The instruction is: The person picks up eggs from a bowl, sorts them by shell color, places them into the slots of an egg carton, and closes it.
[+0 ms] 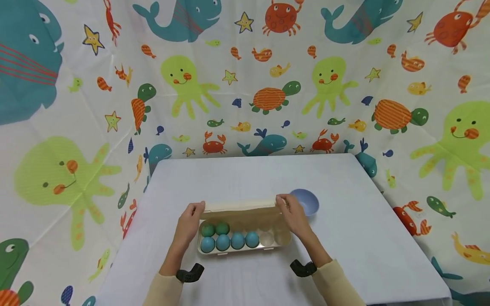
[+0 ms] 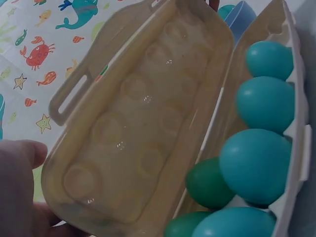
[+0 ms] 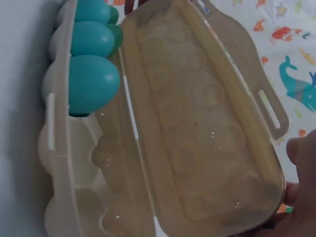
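A beige plastic egg carton (image 1: 266, 239) lies on the table with its lid (image 1: 241, 208) raised. Several blue eggs (image 1: 237, 241) fill the left part of the near row, and two green eggs (image 1: 215, 229) sit behind them at the left end. The cups toward the right end hold no eggs. My left hand (image 1: 190, 216) holds the left end of the lid, its thumb near the corner in the left wrist view. At the other end my right hand (image 1: 294, 214) grips the lid, with fingers partly hidden behind it. The lid's translucent inside (image 3: 197, 128) faces the wrist cameras.
A blue-violet bowl (image 1: 306, 202) stands just behind my right hand. White cloth covers the table (image 1: 344, 255). A curtain (image 1: 245, 123) printed with sea animals hangs behind it and at both sides.
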